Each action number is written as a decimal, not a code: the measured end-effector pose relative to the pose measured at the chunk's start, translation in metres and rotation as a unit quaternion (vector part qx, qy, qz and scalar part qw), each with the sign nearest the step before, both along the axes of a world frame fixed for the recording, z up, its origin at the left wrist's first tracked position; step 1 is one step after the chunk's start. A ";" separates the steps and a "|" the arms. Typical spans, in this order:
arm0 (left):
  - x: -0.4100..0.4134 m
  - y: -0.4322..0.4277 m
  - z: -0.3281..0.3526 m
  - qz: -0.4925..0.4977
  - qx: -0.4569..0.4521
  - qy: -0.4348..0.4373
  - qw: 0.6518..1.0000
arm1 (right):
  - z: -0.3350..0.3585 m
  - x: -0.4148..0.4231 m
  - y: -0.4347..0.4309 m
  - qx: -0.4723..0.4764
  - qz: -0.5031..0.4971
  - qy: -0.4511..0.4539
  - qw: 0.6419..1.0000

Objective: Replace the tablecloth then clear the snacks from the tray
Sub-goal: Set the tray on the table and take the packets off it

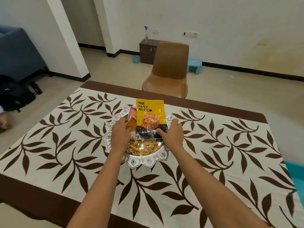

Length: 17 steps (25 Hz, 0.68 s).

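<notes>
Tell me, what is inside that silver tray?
Pale shell-shaped snacks lie in the near part of the silver tray. Above them the right hand holds a yellow almond packet and the left hand an orange packet; these and the hands cover the tray's middle and far side.

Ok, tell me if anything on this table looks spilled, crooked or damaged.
Nothing stands out. The tablecloth lies flat, and the shell-shaped snacks sit inside the silver tray, none on the cloth. The almond packet stands upright only because the right hand holds it; the left hand holds the orange packet.
</notes>
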<state>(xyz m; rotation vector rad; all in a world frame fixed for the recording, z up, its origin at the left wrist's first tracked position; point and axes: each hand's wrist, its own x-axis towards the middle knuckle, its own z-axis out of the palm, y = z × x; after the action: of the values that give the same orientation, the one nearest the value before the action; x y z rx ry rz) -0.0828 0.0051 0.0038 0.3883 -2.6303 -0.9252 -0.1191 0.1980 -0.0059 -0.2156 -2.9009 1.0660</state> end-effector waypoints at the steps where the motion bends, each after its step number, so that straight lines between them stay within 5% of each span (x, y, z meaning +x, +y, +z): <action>1: 0.001 0.000 -0.002 0.004 -0.009 0.022 1.000 | -0.002 0.000 0.001 -0.023 -0.006 0.006 1.000; 7: 0.016 0.007 0.010 0.060 -0.031 0.148 0.987 | 0.010 -0.013 -0.009 0.094 -0.045 0.003 0.995; 11: 0.021 0.008 0.013 0.066 -0.067 0.194 0.976 | 0.019 -0.019 -0.015 0.072 -0.030 0.001 0.997; 15: 0.028 0.004 0.007 0.023 -0.144 0.210 0.967 | 0.039 -0.012 -0.012 -0.151 0.068 0.054 0.985; 17: 0.028 0.007 0.010 0.072 -0.067 0.223 0.970 | 0.043 -0.001 -0.009 -0.234 0.073 0.105 0.964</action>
<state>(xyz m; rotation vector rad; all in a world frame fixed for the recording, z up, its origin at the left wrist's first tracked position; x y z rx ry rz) -0.0544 0.0116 0.0139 0.2915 -2.2061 -0.6874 -0.1205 0.1892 0.0371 0.0974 -2.4692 1.6763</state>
